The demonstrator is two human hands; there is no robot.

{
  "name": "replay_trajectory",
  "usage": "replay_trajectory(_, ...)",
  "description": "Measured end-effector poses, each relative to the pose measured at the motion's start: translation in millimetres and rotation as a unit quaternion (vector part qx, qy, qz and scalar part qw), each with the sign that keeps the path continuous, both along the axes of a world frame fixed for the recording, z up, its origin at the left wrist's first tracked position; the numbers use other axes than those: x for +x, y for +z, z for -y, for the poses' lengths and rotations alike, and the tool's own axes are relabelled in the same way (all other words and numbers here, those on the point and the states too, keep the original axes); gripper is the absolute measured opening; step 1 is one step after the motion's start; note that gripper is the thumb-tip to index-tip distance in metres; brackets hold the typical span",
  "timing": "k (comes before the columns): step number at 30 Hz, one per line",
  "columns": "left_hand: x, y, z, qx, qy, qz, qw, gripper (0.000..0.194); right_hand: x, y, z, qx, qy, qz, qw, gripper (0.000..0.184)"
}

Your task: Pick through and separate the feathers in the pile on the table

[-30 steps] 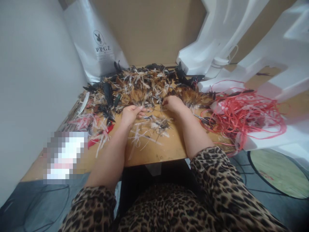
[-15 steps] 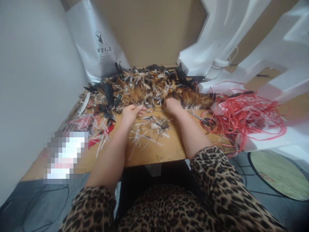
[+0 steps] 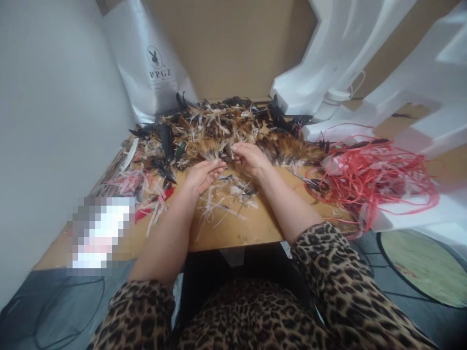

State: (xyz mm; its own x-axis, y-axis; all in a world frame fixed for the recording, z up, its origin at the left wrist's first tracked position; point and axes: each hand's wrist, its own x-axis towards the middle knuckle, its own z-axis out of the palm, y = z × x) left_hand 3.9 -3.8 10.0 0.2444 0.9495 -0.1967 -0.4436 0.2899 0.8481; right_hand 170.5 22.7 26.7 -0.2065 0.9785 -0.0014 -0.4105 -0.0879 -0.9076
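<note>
My left hand [image 3: 205, 175] pinches the pale quill ends of a brown feather bunch [image 3: 208, 148], whose tips fan away from me. Close by on the right, my right hand [image 3: 250, 158] has thumb and fingertips closed on a small greyish feather [image 3: 230, 149]. Just beyond both hands spreads a heap of brown and black feathers [image 3: 222, 119]. Between my forearms lie feather scraps [image 3: 242, 187] and thin white ribbon strips [image 3: 209, 209] on the wooden table [image 3: 233, 233].
At right is a tangle of red ribbon [image 3: 383, 180], with scissors [image 3: 310, 182] by its left edge. A silver bag [image 3: 160, 92] stands at back left, white foam pieces [image 3: 302, 82] at back right. Pink and white strips [image 3: 126, 183] lie left. A round stool [image 3: 423, 265] is below.
My right hand has come up and left from the feathers on the right, now with a small feather near the left hand. The left hand still holds its bunch, turned slightly more open.
</note>
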Motion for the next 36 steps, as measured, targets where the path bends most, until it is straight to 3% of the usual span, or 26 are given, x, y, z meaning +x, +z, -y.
replay_trajectory(8,2,6.8,4,-0.043,-0.026,0.045,0.998,0.006,-37,-7.7,16,0.027,-0.033,-0.022,0.999,0.033)
replay_trajectory(14,2,13.4,7,-0.108,-0.037,0.068,0.991,0.002,-38,-12.7,16,0.048,-0.036,-0.001,0.998,0.032)
replay_trajectory(27,1,14.5,8,-0.159,-0.063,0.127,0.977,0.013,-41,-16.7,14,0.064,-0.048,-0.027,0.996,0.031)
replay_trajectory(31,0,9.8,4,-0.120,-0.037,0.104,0.987,0.011,-40,-18.8,13,0.028,-0.024,-0.043,0.998,0.034)
replay_trajectory(36,1,3.8,1,0.020,0.058,-0.003,0.998,0.009,-37,-18.5,11,0.011,-0.046,-0.017,0.999,0.033)
